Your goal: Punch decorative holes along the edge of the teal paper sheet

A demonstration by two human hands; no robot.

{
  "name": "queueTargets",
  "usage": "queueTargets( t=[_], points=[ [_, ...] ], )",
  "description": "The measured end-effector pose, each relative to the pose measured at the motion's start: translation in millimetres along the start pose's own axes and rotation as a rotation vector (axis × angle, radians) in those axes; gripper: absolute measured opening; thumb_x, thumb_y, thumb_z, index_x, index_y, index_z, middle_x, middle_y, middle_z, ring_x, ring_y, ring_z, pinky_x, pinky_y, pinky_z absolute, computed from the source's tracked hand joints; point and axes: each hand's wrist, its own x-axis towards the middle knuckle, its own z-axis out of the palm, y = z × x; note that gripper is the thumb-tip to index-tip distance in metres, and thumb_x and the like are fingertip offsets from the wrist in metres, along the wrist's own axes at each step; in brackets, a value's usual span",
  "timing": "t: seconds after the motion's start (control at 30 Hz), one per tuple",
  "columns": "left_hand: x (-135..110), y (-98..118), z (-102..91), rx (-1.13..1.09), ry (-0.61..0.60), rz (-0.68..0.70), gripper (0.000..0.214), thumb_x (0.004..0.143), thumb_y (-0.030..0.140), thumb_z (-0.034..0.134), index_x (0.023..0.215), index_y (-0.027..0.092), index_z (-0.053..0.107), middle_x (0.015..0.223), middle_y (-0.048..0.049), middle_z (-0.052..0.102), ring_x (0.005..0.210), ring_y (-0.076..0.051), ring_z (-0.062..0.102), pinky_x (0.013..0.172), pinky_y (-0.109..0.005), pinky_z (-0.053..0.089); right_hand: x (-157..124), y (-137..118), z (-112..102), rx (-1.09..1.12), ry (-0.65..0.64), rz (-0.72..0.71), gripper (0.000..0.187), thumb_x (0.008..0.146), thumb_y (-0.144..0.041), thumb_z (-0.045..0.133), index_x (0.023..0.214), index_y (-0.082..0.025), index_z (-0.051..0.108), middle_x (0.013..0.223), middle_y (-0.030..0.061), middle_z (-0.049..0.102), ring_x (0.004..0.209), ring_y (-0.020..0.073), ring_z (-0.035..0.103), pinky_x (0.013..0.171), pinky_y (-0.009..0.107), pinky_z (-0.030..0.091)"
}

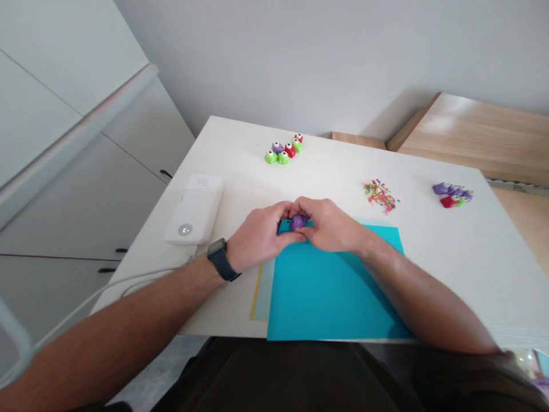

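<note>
At mid-frame, your left hand [263, 234] and right hand [333, 226] finger-pinch the purple punch [297, 222] at the top of the blue paper [334, 294], maybe lining up; next, squeezing needs steady paper.

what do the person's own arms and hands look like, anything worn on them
Both forearms are bare, and neither the left hand nor the right hand has a glove. The left wrist wears a watch with a dark, rectangular face and dark strap; the right wrist has none. A dark sleeve shows higher on the right arm.
</note>
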Motion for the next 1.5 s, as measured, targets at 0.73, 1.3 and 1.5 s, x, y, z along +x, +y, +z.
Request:
queueTargets(
  t=[0.73,1.3,1.5],
  points=[
    [2.0,-7.2,-13.8,-0.171,-0.032,-0.124,0.040,0.085,0.037,0.076,0.121,0.020,0.069,0.103,-0.0034,0.080,0.094,-0.023,0.077,0.090,-0.038,0.063,1.1,12.0,-12.8,0.100,-0.084,0.071,0.029,0.085,-0.024,0.070,0.113,-0.021,0.065,0.100,0.0009,0.072,0.089,0.0167,0.064,0.080,0.030,0.048],
    [1.9,-4.4,-11.5,-0.103,-0.008,-0.125,0.033,0.086,0.034,0.071,0.117,0.021,0.069,0.096,-0.0017,0.080,0.088,-0.021,0.076,0.085,-0.035,0.062,0.7,14.8,-16.9,0.048,-0.054,-0.061,0.035,0.085,-0.021,0.070,0.120,-0.018,0.069,0.112,0.0059,0.072,0.096,0.0182,0.064,0.088,0.032,0.049],
    [1.2,-6.0,-10.2,-0.213,-0.040,-0.123,0.044,0.088,0.039,0.071,0.128,0.021,0.064,0.108,-0.0050,0.080,0.100,-0.023,0.077,0.091,-0.038,0.062,-1.4,13.2,-17.5,0.138,-0.057,-0.031,0.035,0.087,-0.022,0.069,0.121,-0.019,0.064,0.109,0.0045,0.073,0.096,0.0175,0.066,0.089,0.033,0.052]
  ],
)
